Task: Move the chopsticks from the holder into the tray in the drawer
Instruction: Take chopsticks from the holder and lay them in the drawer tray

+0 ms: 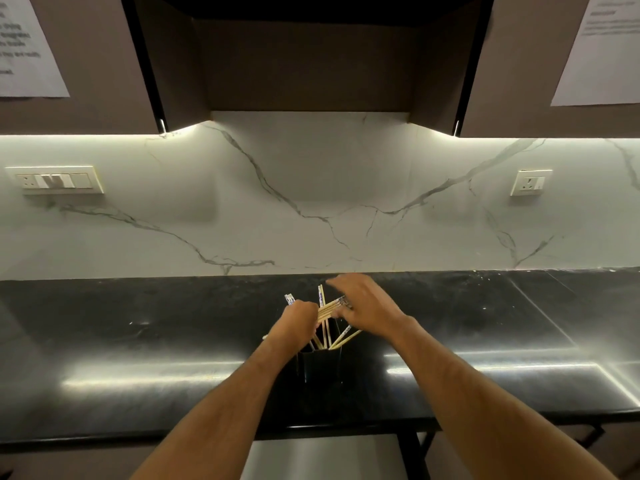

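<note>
Left hand (300,318): clenched round a bundle of chopsticks (329,308) lying crosswise.
Right hand (363,306): fingers closed on the bundle's far end.
Loose chopsticks (343,337): upright in the black holder (320,363) beneath both hands.
Handling: probably light, stiff, slippery; best gripped mid-bundle.
Room: black counter (485,323) bare either side; drawer tray unseen.

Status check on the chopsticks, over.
Left hand and right hand gripping a chopstick bundle. More chopsticks in black holder. Drawer tray not in view.

Glossy black counter (485,341) (streaked with light) carries one black holder (320,363).
</note>
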Demonstrator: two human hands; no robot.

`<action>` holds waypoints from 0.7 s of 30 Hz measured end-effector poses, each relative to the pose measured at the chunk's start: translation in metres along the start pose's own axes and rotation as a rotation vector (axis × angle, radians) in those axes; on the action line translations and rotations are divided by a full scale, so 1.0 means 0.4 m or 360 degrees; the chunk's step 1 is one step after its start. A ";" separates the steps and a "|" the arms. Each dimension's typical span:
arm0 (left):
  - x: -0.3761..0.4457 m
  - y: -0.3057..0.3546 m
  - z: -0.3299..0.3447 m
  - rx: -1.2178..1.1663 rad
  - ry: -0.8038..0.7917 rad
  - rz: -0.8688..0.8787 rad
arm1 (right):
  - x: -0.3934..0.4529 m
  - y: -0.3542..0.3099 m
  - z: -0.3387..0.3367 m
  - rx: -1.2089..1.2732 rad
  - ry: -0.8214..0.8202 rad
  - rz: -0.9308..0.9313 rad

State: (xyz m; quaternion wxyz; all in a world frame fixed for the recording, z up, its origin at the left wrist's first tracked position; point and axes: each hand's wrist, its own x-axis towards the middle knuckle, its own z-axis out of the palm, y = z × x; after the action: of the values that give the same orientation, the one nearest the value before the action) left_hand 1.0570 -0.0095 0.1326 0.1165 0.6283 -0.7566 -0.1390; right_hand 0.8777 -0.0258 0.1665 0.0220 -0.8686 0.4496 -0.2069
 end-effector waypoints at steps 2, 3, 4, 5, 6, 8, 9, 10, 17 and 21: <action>-0.010 0.014 -0.001 0.0275 -0.0007 0.0094 | -0.011 -0.021 0.008 -0.0261 -0.0303 -0.0071; -0.015 0.022 0.004 0.0376 -0.0019 0.0126 | -0.017 -0.030 0.015 -0.0337 -0.0396 -0.0049; -0.021 0.029 0.011 0.0448 -0.0029 0.0148 | -0.022 -0.036 0.022 -0.0382 -0.0446 -0.0013; -0.026 0.035 0.019 0.0496 -0.0033 0.0167 | -0.029 -0.042 0.030 -0.0412 -0.0473 0.0022; -0.030 0.039 0.028 0.0536 -0.0030 0.0184 | -0.033 -0.046 0.038 -0.0443 -0.0493 0.0045; -0.041 0.042 0.045 0.0608 -0.0019 0.0214 | -0.043 -0.053 0.053 -0.0498 -0.0526 0.0064; -0.048 0.042 0.052 0.0638 -0.0022 0.0229 | -0.049 -0.057 0.061 -0.0498 -0.0536 0.0067; -0.057 0.040 0.058 0.0661 -0.0026 0.0243 | -0.056 -0.060 0.067 -0.0486 -0.0540 0.0070; -0.131 0.037 0.085 0.0628 0.0022 0.0329 | -0.131 -0.086 0.083 -0.0485 -0.0550 0.0122; -0.203 0.038 0.099 0.0648 0.0052 0.0377 | -0.197 -0.121 0.094 -0.0511 -0.0527 0.0151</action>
State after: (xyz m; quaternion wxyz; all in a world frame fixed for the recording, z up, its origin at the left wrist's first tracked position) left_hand 1.0440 0.0753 0.1011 0.0152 0.5477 -0.8355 0.0413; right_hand 0.8892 0.0596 0.1165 -0.0332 -0.8610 0.5073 0.0139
